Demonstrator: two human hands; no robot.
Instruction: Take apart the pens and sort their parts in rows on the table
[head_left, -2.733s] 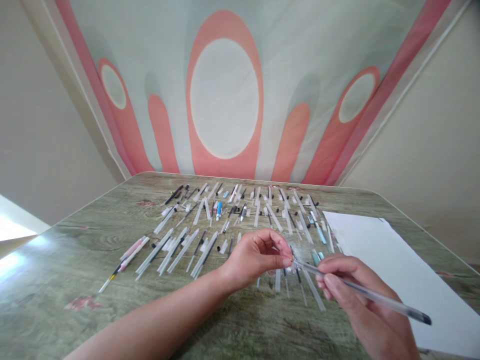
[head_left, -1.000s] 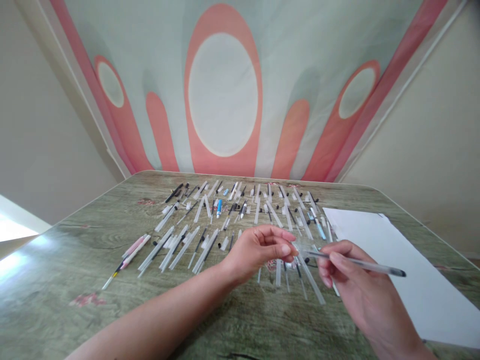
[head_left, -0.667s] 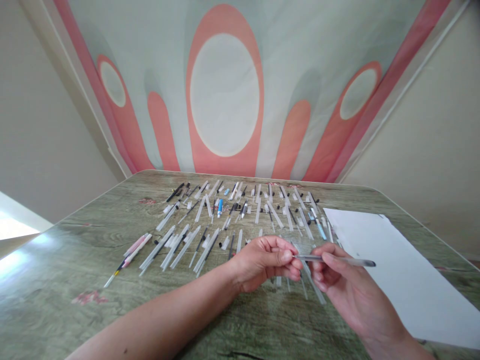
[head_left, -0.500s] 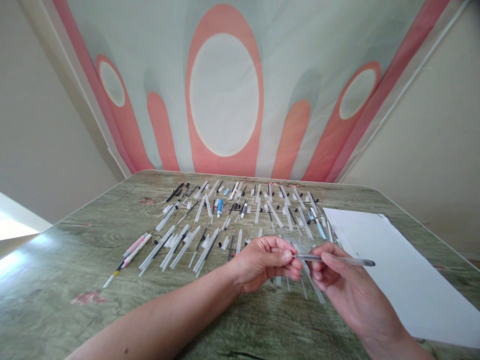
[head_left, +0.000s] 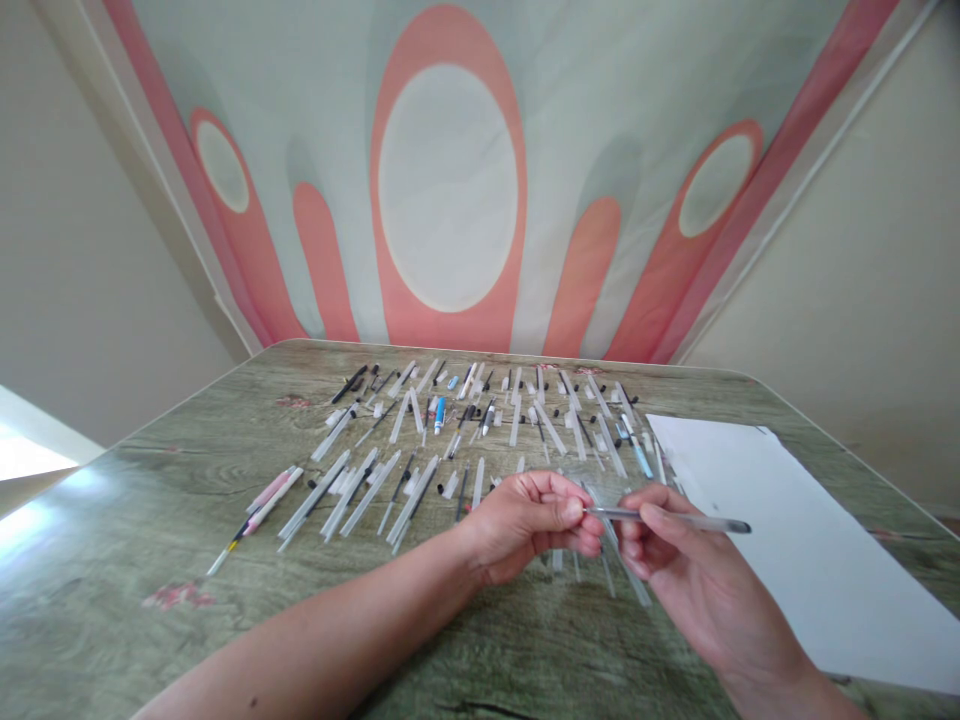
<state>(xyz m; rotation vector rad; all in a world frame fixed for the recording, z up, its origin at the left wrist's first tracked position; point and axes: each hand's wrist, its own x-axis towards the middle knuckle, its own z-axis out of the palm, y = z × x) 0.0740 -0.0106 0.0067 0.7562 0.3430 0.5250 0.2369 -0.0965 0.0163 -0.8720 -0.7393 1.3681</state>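
Note:
My right hand (head_left: 679,565) grips a clear-barrelled pen (head_left: 690,521) with a dark end cap, held almost level above the table. My left hand (head_left: 536,520) is closed in a pinch at the pen's tip end, thumb and forefinger touching it. Both hands hover just above the near row of loose clear pen barrels (head_left: 371,490) and thin refills. What the left fingers pinch besides the tip is too small to tell.
Several clear barrels, black caps and refills lie in rows across the green wood-grain table (head_left: 150,560). A blue pen part (head_left: 439,412) lies mid-row, pink pens (head_left: 270,497) at the left. A white paper sheet (head_left: 780,530) covers the right side. A patterned cloth hangs behind.
The right hand has swung the pen from a slant to nearly level and drawn it closer to the left hand. Over the last half second nothing has visibly moved.

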